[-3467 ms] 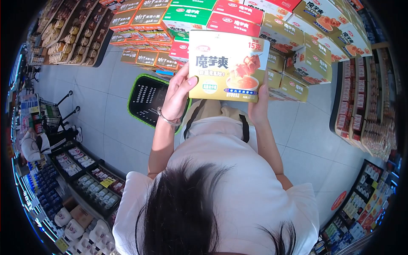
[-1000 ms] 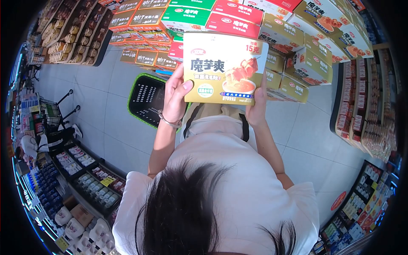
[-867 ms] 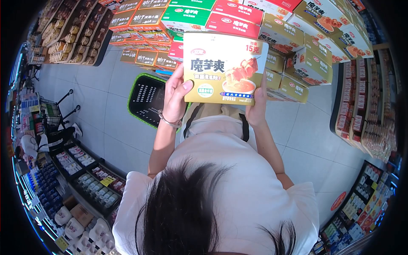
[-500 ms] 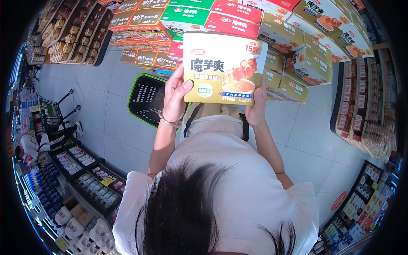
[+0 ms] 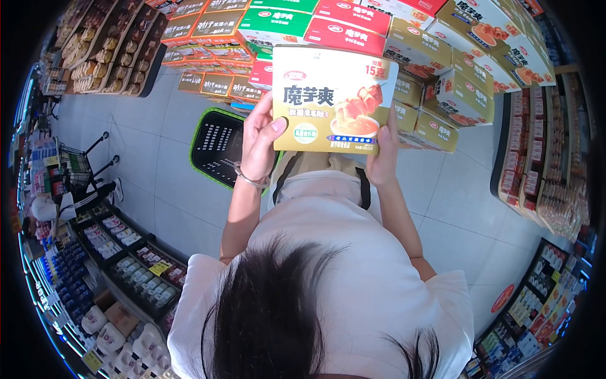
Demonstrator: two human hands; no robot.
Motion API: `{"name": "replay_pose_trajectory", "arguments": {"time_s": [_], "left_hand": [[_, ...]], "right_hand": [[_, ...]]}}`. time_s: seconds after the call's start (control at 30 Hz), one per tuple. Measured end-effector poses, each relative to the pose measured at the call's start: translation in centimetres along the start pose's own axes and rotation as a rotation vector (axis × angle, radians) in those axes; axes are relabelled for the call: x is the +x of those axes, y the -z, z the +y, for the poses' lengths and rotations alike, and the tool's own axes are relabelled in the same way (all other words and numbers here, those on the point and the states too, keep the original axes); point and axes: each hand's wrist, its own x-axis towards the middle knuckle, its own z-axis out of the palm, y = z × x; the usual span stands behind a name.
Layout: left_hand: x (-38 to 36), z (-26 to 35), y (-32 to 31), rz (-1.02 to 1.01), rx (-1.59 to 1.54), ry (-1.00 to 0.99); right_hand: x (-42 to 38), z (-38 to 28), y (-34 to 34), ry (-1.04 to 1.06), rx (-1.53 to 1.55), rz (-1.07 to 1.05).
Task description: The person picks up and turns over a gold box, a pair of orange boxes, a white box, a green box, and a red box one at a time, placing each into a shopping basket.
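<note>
Held up in front of my body is a gold-and-white snack box (image 5: 315,120), its printed front turned toward me, with a picture of food in a bowl and large dark characters. My left hand (image 5: 260,139) grips its left edge, thumb on the front face and fingers behind. At the lower right edge, my right hand (image 5: 383,155) is closed on the box too, its fingers partly hidden behind it. A metal bangle (image 5: 251,179) circles my left wrist. Below and behind the left hand stands a black shopping basket (image 5: 218,148) with a green rim.
Stacked green boxes (image 5: 276,25), red boxes (image 5: 346,38), orange boxes (image 5: 205,31) and gold boxes (image 5: 464,95) form a display ahead. Shelves (image 5: 117,47) stand at left, more shelves (image 5: 536,158) at right. A person (image 5: 53,207) is beside a shopping cart (image 5: 76,167) at far left.
The box and both hands stay almost still. At far left, the other person's body and feet have shifted slightly.
</note>
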Motion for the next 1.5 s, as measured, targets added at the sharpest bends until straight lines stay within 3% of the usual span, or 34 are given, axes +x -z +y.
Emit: {"name": "replay_pose_trajectory", "arguments": {"time_s": [0.07,0.13,0.17,0.23,0.33,0.57,0.67,0.97,1.37,1.5], "left_hand": [[0.0,0.2,0.0,0.006,0.001,-0.001],[-0.1,0.6,-0.3,0.025,0.107,-0.034],[0.0,0.7,-0.3,0.025,0.107,-0.033],[0.1,0.7,-0.5,-0.003,0.279,-0.218],[-0.3,1.6,-0.9,-0.056,0.122,-0.157],[-0.4,2.4,-1.7,-0.21,0.214,-0.179],[-0.3,2.4,-2.0,-0.241,0.248,-0.208],[-0.2,2.4,-2.1,-0.261,0.274,-0.218],[0.0,2.3,-1.8,-0.274,0.229,-0.201],[-0.1,2.4,-1.3,-0.282,0.144,-0.148]], "right_hand": [[0.5,-0.7,-0.2,0.015,-0.162,-0.057],[0.9,-0.8,-0.6,-0.159,0.119,0.003],[1.0,-1.0,-0.9,-0.159,0.119,0.004],[1.1,-1.2,-1.6,-0.292,0.278,0.112],[1.6,-0.8,-1.7,-0.406,0.541,0.108],[1.8,-0.1,-1.9,-0.584,0.853,-0.024],[1.7,1.0,-1.8,-0.513,0.884,-0.104],[1.8,0.3,-2.1,-0.445,0.953,-0.034],[1.7,0.7,-1.4,-0.583,0.946,0.071],[1.5,1.1,-0.8,-0.531,0.883,0.009]]}}
